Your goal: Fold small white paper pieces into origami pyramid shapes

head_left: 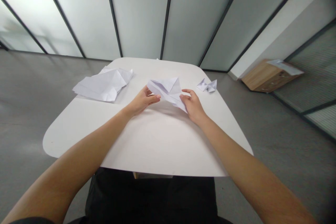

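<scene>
two bare forearms run in from the bottom corners of the view, cut off by the frame, and end in two hands above the near middle of the white table (147, 147); the left hand (143, 102) has its fingers curled and closed on the left side of the folded sheet of white paper (165, 89), though its thumb is hidden; the right hand (193, 105) has its fingers closed over the sheet's long right point; the sheet sits between the hands, near the table's middle, and seems held just above the top; its layered flaps make the number of folds hard to make out; counting it, three paper pieces are on the table; a larger, loosely creased sheet of white paper (103, 85) lies toward the table's far left edge, well apart from the left hand; a small folded paper piece (207, 85) with two pointed ends lies toward the far right edge, near the right hand but not touching it; beyond the table's right side, a wooden box (265, 78) stands on the grey floor (34, 112) with one pale sheet (285, 67) on top; below the near edge is a dark shape (152, 196), too dim to identify.
</scene>
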Demonstrator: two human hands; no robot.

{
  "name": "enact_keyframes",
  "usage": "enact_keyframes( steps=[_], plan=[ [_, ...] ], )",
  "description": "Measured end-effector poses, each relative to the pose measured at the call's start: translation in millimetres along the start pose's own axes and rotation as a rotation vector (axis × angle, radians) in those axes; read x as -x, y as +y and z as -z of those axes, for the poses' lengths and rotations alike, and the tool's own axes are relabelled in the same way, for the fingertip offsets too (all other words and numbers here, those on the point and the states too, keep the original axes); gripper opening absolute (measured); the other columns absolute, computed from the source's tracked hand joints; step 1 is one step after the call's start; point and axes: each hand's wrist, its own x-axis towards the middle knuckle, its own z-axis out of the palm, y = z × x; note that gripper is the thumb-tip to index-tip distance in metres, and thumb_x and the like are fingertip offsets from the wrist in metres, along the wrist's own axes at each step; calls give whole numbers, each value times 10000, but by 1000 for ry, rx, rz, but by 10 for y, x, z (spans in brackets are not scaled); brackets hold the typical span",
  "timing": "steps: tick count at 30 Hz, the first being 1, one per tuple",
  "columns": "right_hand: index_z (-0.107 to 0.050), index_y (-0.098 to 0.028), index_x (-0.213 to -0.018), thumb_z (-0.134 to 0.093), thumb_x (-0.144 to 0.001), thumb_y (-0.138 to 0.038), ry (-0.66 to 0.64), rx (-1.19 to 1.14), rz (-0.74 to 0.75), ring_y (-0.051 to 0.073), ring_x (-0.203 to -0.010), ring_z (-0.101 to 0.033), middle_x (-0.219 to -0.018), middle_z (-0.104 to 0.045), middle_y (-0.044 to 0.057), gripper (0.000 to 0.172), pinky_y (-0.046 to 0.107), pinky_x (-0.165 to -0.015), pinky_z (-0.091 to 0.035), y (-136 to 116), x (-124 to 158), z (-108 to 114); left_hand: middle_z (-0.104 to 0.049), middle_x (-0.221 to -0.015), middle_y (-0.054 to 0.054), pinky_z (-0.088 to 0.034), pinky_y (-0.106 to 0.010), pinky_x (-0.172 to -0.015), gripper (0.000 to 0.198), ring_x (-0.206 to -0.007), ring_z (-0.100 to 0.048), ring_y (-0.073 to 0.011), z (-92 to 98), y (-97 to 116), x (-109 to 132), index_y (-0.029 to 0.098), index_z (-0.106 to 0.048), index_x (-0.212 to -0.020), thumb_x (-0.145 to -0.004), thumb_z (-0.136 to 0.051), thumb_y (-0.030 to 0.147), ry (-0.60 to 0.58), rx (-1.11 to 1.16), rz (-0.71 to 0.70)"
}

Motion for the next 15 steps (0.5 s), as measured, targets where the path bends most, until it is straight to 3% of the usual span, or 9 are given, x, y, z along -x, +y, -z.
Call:
enact_keyframes(
  steps=[4,8,10,13,15],
  plan=[
    [-549,-267,-1189,-674,-785,-504,-21,26,-62,221,-713,-641,-779,-650,-15,485,314,-610,-492,27,15,-55,-745,-1179,-123,-541,-403,-1005,527,-1083,-698,-245,-68,-131,-16,143,-693,-1185,-701,-858,269,75,-72,49],
    [-617,-233,-1141,-619,-843,-516,-114,185,-51,234,-775,-652,-831,-677,20,411,330,-660,-504,24,55,-94,-770,-1103,-97,-570,-407,-968,433,-1055,-713,-269,-145,-165,-14,144,-726,-1095,-699,-837,278,168,-61,38],
    [-631,-214,-1152,-613,-876,-523,-114,351,70,228,-784,-647,-927,-695,54,415,351,-712,-515,-21,90,-106,-766,-1108,-100,-587,-405,-929,446,-1044,-713,-271,-175,-161,-13,145,-710,-1109,-723,-835,332,245,-53,30],
    [-595,-193,-1226,-671,-869,-485,68,549,354,219,-802,-634,-1162,-657,131,467,393,-782,-531,-155,164,-122,-749,-1132,-106,-602,-398,-878,515,-1010,-712,-257,-193,-168,-19,149,-660,-1159,-741,-840,392,336,-55,8],
    [-600,-201,-1203,-647,-907,-473,115,569,519,241,-899,-643,-1190,-647,140,405,407,-840,-535,-266,225,-141,-744,-1108,-97,-602,-387,-852,536,-977,-711,-241,-192,-185,-22,156,-635,-1168,-742,-842,405,360,-84,-4]
  ],
)
